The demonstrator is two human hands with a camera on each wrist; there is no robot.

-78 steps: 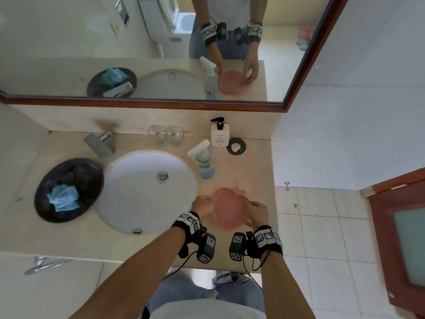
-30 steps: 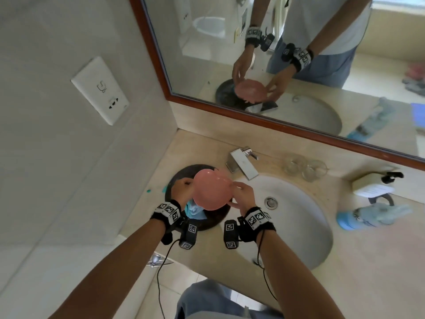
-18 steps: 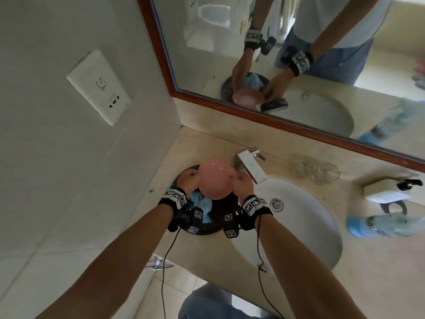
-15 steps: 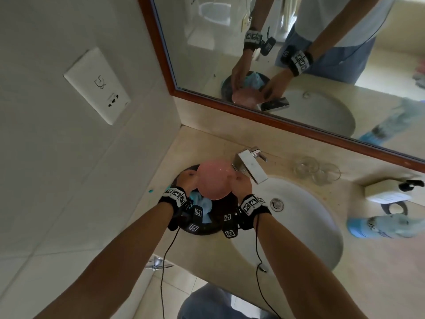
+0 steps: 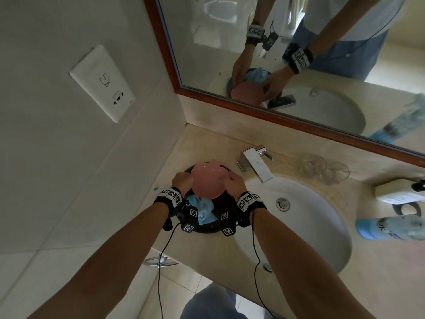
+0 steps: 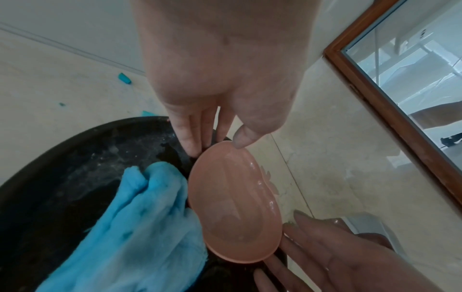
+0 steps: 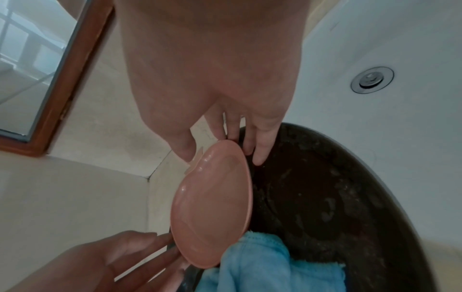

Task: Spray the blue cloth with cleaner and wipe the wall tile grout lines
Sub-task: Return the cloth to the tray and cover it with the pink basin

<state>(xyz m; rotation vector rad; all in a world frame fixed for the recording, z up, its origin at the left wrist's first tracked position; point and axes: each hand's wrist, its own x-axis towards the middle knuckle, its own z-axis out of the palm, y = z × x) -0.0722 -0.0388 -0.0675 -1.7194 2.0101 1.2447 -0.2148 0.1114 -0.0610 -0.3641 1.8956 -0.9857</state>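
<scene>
A blue cloth (image 5: 203, 209) (image 6: 140, 227) (image 7: 270, 266) lies crumpled in a black basin (image 5: 207, 229) (image 6: 75, 158) (image 7: 337, 197) at the counter's left end. Both hands hold a wet pink dish (image 5: 208, 180) (image 6: 235, 201) (image 7: 212, 207) over the basin, tilted, its lower edge next to the cloth. My left hand (image 5: 182, 179) (image 6: 217, 142) pinches the dish's left rim, thumb on top. My right hand (image 5: 233, 183) (image 7: 222, 152) pinches the opposite rim. A blue spray bottle (image 5: 386, 229) stands far right on the counter, away from both hands.
A white sink (image 5: 322, 226) with a chrome faucet (image 5: 255, 163) sits right of the basin. Two glasses (image 5: 324, 168) and a soap dispenser (image 5: 400, 192) stand by the mirror (image 5: 299, 65). The tiled wall (image 5: 57, 180) with a socket plate (image 5: 102, 82) is at the left.
Both hands carried the pink dish from the counter's right side to the black basin on the left. In the last half second it shifted slightly toward the basin's far edge.
</scene>
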